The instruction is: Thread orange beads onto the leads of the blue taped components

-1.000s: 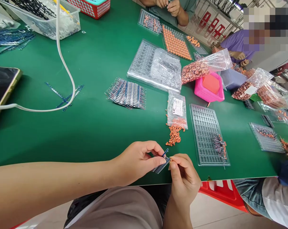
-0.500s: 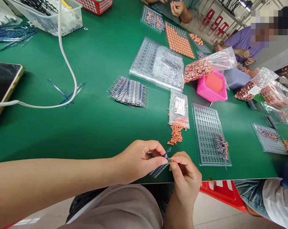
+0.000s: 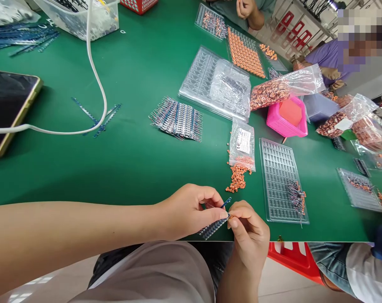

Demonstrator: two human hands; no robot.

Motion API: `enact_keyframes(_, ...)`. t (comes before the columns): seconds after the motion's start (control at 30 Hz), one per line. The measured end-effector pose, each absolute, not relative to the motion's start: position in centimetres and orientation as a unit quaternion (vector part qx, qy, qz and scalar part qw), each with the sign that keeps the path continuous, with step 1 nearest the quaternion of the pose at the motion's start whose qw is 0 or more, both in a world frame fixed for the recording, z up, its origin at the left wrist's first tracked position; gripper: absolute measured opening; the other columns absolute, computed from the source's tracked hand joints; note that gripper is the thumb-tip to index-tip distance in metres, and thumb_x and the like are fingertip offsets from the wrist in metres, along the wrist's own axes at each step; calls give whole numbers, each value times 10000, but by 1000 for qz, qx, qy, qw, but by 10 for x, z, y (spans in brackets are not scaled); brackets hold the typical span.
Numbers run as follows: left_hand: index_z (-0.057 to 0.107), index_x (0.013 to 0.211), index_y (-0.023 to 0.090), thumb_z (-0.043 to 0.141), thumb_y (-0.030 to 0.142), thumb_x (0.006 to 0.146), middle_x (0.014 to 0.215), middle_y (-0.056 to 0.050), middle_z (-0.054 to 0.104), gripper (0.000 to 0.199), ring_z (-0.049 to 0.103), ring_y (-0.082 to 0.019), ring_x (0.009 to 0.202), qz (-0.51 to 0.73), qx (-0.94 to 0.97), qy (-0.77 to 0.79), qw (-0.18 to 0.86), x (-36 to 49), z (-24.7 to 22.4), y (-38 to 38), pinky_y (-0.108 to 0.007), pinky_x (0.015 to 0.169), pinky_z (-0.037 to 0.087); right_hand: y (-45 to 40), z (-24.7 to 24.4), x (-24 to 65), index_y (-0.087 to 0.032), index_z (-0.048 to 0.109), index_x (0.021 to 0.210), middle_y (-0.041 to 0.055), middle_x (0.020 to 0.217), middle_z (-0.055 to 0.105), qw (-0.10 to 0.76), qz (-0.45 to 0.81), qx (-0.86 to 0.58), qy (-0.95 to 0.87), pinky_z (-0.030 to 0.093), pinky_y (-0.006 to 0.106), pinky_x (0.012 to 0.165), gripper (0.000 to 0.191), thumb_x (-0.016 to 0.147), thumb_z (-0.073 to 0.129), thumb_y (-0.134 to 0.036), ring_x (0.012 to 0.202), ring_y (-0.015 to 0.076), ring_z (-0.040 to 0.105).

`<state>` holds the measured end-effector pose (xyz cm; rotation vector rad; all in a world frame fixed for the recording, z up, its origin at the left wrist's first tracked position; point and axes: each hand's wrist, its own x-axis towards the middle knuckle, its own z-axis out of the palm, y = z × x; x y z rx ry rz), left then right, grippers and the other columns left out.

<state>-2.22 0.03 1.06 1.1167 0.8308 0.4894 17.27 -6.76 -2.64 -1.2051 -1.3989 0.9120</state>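
The strip (image 3: 212, 229) is held in the left hand (image 3: 195, 212), low over the near edge of the worktop (image 3: 130, 168), its upper end pinched between thumb and fingers, seemingly so that this end is steadied. One orange bead (image 3: 231, 217) is gripped by the thumb and forefinger of the right hand (image 3: 249, 227), right at that end; whether it is touched by the strip cannot be told. The hands are nearly brought together, probably because parts this small must be managed by fingertip.

Just beyond the hands, a heap of beads (image 3: 236, 179) is spread at the mouth of a small bag (image 3: 242, 145), presumably to be within easy reach of both. A tray (image 3: 276, 168) is set to the right, likely for the same reason, with a cluster of leads (image 3: 295, 195) laid across its right part. A bundle (image 3: 178, 119) of strips is fanned farther out, apparently so that single ones can be lifted.

By count, one strip and one bead are seen in the hands; the heap is too dense to be counted, as are the bundle and the cluster. One small bag, one pink basket (image 3: 287, 122) and one phone (image 3: 7, 105) are seen. Beneath the white cable (image 3: 97, 71), at least two blue scraps (image 3: 110, 120) are crossed.
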Motion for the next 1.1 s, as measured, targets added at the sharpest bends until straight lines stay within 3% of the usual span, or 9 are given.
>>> enact_keyframes(0.43,678,809,165,699,291,792,684,37,610,129,518,-123,650,222,491,383,750,-21,12,2,-227,607,413,-67,-25,171,-216,709,868,-5,698,545,503,363,-527,-581,431,283,584,56,908,684,-246,672,155,541)
enact_keyframes(0.67,666,787,158,679,308,806,655,45,569,152,457,-112,617,219,505,382,742,-22,13,1,-228,584,378,-67,-25,171,-218,719,874,-5,703,562,506,367,-523,-580,433,282,589,37,898,691,-224,673,155,548)
enact_keyframes(1.1,640,789,167,602,342,882,636,53,512,202,422,-108,589,191,562,363,719,-26,12,1,-222,541,333,-63,-20,177,-235,744,900,1,737,621,473,459,-489,-571,429,277,607,27,903,719,-241,700,153,567)
